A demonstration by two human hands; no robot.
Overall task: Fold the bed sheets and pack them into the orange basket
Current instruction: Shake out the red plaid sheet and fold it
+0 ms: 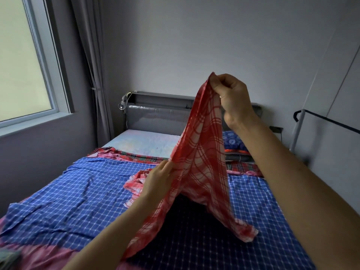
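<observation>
Covering bed (144,141): blue checked sheet (78,188); grey walls (194,45); right grip (231,94), left grip (157,178) both pinching red sheet (200,152).

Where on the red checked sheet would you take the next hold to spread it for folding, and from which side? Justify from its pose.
On the red checked sheet, probably the loose lower-right corner, pinched from the right. The right hand pinches the top and the left hand holds the left edge, so that corner trails free on the blue checked sheet.
</observation>
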